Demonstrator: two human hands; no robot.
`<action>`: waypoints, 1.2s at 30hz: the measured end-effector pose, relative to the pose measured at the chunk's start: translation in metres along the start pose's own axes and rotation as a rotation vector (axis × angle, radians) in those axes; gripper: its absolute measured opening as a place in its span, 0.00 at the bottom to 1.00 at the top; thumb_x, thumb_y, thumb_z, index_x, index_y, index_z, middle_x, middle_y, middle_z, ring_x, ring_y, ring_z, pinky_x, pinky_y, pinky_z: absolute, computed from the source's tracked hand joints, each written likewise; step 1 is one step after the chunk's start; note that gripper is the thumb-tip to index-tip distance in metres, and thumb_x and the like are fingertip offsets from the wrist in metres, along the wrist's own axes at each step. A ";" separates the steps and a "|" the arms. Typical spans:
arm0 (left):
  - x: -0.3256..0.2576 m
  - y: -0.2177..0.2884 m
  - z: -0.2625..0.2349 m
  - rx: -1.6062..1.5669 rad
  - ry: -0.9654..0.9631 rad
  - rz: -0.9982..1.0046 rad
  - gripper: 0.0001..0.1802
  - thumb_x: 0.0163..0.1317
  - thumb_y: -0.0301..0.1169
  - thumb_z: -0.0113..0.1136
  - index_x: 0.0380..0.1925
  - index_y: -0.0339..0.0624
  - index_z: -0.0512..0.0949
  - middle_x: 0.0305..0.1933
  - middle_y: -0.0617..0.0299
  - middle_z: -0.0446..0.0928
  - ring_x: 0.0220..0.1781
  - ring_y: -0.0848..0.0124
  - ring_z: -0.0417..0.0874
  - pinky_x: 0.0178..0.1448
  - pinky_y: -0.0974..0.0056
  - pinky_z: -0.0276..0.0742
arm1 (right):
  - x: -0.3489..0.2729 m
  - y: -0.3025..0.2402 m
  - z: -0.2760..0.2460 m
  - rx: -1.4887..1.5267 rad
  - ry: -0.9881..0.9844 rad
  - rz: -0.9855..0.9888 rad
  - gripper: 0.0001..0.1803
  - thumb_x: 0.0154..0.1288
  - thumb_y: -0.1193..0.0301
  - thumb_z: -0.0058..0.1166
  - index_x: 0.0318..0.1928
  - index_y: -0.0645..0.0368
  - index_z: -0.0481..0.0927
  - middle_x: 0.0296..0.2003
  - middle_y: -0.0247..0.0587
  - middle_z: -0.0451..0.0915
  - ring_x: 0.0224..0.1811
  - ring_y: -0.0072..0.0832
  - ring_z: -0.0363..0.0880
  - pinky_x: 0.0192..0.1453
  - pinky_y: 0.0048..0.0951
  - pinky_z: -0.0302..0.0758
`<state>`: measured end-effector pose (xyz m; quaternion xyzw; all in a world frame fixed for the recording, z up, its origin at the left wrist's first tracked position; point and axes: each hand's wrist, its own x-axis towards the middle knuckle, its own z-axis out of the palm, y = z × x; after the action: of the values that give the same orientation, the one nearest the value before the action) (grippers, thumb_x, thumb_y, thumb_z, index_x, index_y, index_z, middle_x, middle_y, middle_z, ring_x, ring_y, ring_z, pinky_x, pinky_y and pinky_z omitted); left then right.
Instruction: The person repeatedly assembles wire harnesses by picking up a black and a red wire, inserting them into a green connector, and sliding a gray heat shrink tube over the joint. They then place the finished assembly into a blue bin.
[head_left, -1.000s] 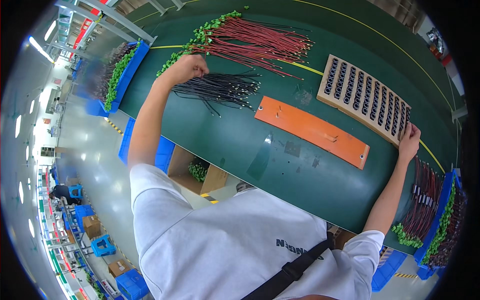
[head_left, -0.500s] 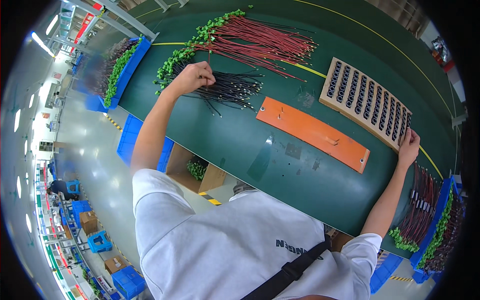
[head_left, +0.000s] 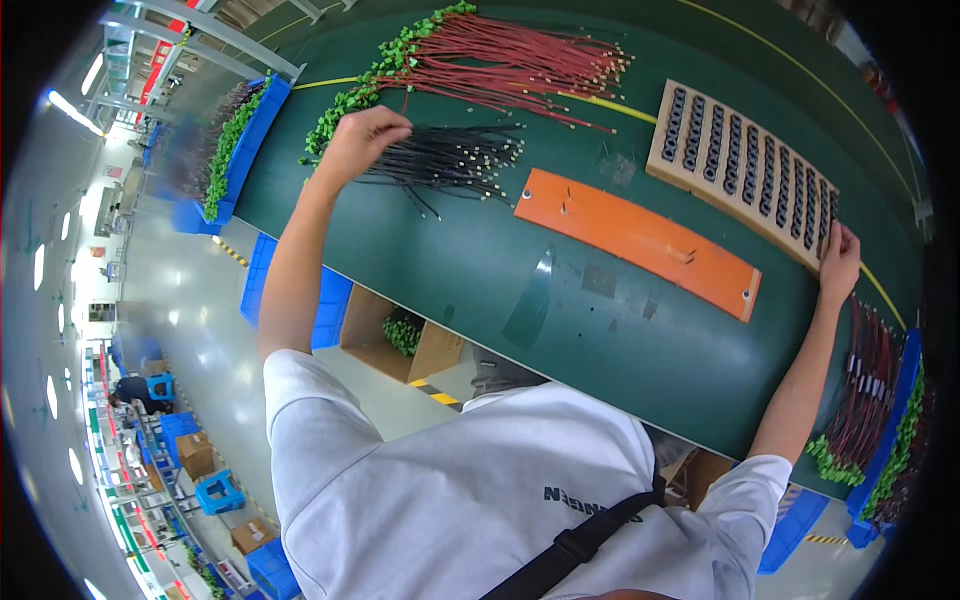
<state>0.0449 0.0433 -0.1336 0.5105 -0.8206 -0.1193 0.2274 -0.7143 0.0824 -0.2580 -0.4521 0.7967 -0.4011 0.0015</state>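
My left hand is closed in a pinch over the bundle of black wires. A thin red wire stands up from its fingertips toward the red wires lying behind. Green connectors cap the left ends of both bundles. At the right, my right hand has its fingers closed at the near right corner of a wooden tray. Rows of black round parts fill that tray. Whatever lies between the right fingertips is hidden.
An orange board with small upright pins lies on the green table. Blue bins of wires stand at the left and right ends. Red wires with white sleeves lie near the right bin. A cardboard box sits below the table edge.
My left hand has drawn slightly left and back from over the black wires, the red wire staying at its fingers. My right hand remains at the tray corner; the whole view has shifted a little.
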 end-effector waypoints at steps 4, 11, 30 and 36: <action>0.011 -0.018 -0.012 -0.228 0.076 -0.230 0.08 0.68 0.24 0.63 0.46 0.35 0.81 0.37 0.60 0.84 0.39 0.73 0.84 0.45 0.68 0.80 | -0.007 -0.013 0.000 0.014 -0.011 0.020 0.26 0.73 0.50 0.57 0.53 0.61 0.84 0.38 0.43 0.88 0.39 0.29 0.85 0.49 0.30 0.78; 0.061 -0.077 -0.112 -0.139 0.544 -0.152 0.12 0.71 0.22 0.52 0.51 0.37 0.80 0.38 0.59 0.87 0.33 0.77 0.82 0.40 0.71 0.79 | -0.006 -0.012 0.003 0.027 0.015 0.017 0.24 0.72 0.50 0.57 0.52 0.59 0.84 0.39 0.42 0.88 0.41 0.32 0.86 0.51 0.32 0.79; 0.052 0.236 0.077 -0.426 -0.099 0.167 0.13 0.74 0.31 0.55 0.47 0.33 0.82 0.38 0.57 0.82 0.37 0.68 0.80 0.43 0.64 0.77 | -0.101 -0.145 -0.040 0.865 -0.030 -0.226 0.18 0.82 0.61 0.43 0.51 0.64 0.77 0.51 0.47 0.83 0.52 0.27 0.80 0.60 0.30 0.74; 0.013 0.278 0.152 -0.617 -0.445 0.215 0.16 0.78 0.34 0.50 0.48 0.33 0.82 0.31 0.58 0.77 0.34 0.67 0.79 0.43 0.63 0.75 | -0.181 -0.202 -0.052 1.432 -0.389 -0.123 0.16 0.85 0.59 0.36 0.54 0.58 0.69 0.56 0.55 0.80 0.61 0.38 0.78 0.69 0.39 0.70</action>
<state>-0.2528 0.1514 -0.1432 0.2911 -0.8243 -0.4433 0.1980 -0.4802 0.1917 -0.1588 -0.4470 0.2992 -0.7341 0.4143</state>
